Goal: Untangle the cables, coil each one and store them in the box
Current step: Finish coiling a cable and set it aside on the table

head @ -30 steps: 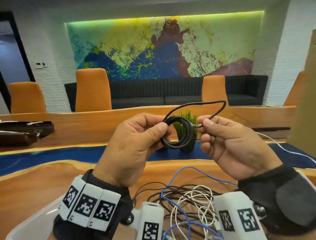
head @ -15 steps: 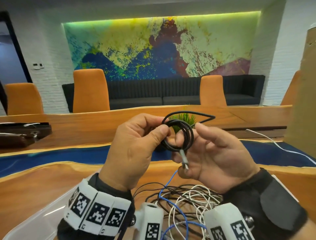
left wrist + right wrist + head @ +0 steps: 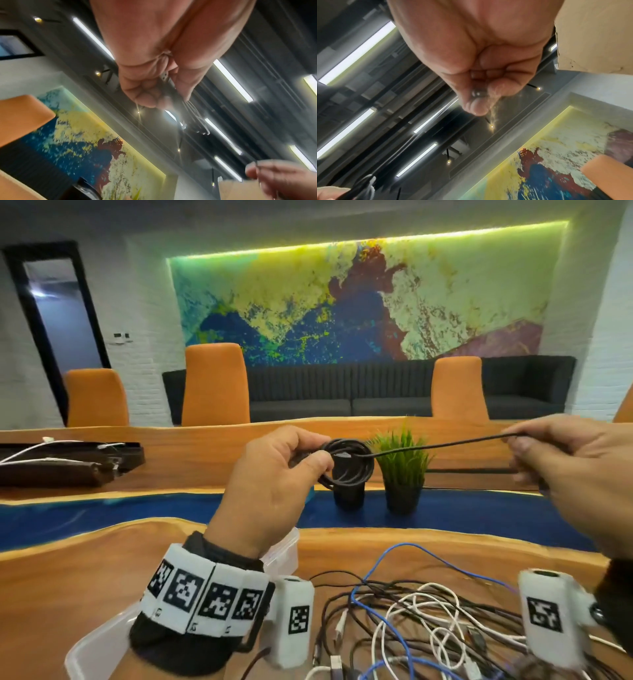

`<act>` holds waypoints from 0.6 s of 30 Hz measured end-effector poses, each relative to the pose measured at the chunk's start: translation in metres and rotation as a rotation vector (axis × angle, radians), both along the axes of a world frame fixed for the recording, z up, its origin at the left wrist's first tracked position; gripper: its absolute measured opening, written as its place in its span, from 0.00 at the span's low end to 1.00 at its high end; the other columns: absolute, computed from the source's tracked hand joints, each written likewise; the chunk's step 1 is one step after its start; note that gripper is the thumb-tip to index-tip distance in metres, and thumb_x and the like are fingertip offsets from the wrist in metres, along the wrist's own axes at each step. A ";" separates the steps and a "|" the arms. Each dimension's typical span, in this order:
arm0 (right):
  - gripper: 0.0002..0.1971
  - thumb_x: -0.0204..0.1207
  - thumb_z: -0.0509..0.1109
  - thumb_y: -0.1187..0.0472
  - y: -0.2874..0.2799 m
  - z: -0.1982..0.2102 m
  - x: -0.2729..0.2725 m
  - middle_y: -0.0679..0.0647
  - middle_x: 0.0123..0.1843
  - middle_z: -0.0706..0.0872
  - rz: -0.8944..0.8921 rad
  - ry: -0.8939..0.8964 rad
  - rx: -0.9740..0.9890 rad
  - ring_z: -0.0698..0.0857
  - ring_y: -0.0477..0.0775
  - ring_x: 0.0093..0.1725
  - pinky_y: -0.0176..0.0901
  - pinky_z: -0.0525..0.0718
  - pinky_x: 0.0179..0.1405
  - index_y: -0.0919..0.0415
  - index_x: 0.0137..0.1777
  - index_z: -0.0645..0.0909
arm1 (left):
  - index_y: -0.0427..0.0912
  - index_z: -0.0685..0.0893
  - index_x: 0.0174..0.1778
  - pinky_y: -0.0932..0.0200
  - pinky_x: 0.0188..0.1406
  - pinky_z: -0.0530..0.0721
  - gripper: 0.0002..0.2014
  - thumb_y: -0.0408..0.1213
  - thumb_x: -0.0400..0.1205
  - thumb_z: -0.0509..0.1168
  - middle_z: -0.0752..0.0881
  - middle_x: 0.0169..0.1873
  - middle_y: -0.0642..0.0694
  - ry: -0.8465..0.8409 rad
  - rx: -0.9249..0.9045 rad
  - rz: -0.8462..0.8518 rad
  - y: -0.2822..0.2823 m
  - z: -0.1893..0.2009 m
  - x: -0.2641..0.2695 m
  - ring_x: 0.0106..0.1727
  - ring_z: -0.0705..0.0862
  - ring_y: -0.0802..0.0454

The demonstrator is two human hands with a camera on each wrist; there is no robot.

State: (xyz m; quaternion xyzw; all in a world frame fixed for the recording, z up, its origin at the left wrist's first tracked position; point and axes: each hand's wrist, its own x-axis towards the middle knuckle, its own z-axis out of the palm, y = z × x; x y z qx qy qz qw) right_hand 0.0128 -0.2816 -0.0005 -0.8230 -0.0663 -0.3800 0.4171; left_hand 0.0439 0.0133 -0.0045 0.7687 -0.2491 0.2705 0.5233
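Observation:
In the head view my left hand (image 3: 317, 453) grips a small coil of black cable (image 3: 346, 445) held up above the table. A straight black tail (image 3: 438, 445) runs taut from the coil to my right hand (image 3: 513, 440), which pinches its end far to the right. The left wrist view shows my left hand (image 3: 154, 88) curled round a connector (image 3: 164, 77) and several cable strands. My right hand (image 3: 479, 97) pinches a thin strand in the right wrist view. A tangle of black, white and blue cables (image 3: 411, 628) lies on the table below. The clear plastic box (image 3: 89, 648) sits under my left wrist.
A potted green plant (image 3: 404, 467) and a dark pot (image 3: 349, 496) stand on the blue strip behind the coil. Dark cases with white cables (image 3: 68, 463) lie at far left. Orange chairs (image 3: 215, 385) line the far side. A cardboard surface (image 3: 590, 33) is close by my right hand.
My right hand has moved away from the coil to the right, drawing the cable's free end out into a taut straight line. The left hand keeps its hold on the coil.

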 end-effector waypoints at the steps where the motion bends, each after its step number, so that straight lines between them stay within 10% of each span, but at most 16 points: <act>1: 0.06 0.79 0.67 0.48 -0.004 0.002 0.000 0.45 0.36 0.88 -0.010 -0.037 0.032 0.88 0.55 0.34 0.39 0.87 0.36 0.35 0.47 0.86 | 0.51 0.87 0.52 0.74 0.45 0.83 0.10 0.30 0.82 0.69 0.90 0.42 0.59 -0.011 0.092 0.015 -0.002 -0.002 -0.001 0.46 0.88 0.66; 6: 0.23 0.63 0.62 0.20 -0.010 0.003 -0.004 0.40 0.39 0.88 -0.042 -0.081 0.027 0.89 0.52 0.38 0.53 0.88 0.45 0.30 0.50 0.84 | 0.53 0.86 0.59 0.67 0.49 0.83 0.09 0.37 0.85 0.67 0.88 0.47 0.60 -0.055 0.370 0.156 -0.008 -0.010 0.001 0.50 0.84 0.65; 11: 0.08 0.79 0.70 0.54 0.017 -0.008 0.003 0.47 0.44 0.87 -0.193 -0.022 -0.258 0.83 0.52 0.48 0.50 0.82 0.49 0.48 0.51 0.91 | 0.45 0.88 0.48 0.61 0.38 0.88 0.09 0.28 0.84 0.65 0.92 0.38 0.49 0.247 -0.190 -0.026 -0.007 -0.002 0.001 0.39 0.88 0.54; 15: 0.06 0.77 0.73 0.58 0.037 -0.019 0.007 0.38 0.37 0.84 -0.122 0.229 -0.378 0.81 0.43 0.41 0.41 0.76 0.39 0.51 0.47 0.93 | 0.38 0.87 0.49 0.69 0.30 0.85 0.07 0.27 0.83 0.63 0.91 0.35 0.47 0.454 -0.511 -0.306 -0.018 0.002 -0.007 0.36 0.87 0.58; 18: 0.06 0.77 0.73 0.65 0.058 -0.022 0.006 0.47 0.32 0.89 0.160 0.270 0.012 0.86 0.45 0.35 0.35 0.84 0.35 0.56 0.45 0.91 | 0.36 0.86 0.52 0.69 0.29 0.85 0.07 0.27 0.82 0.63 0.90 0.36 0.44 0.486 -0.550 -0.420 -0.031 -0.003 -0.011 0.36 0.88 0.57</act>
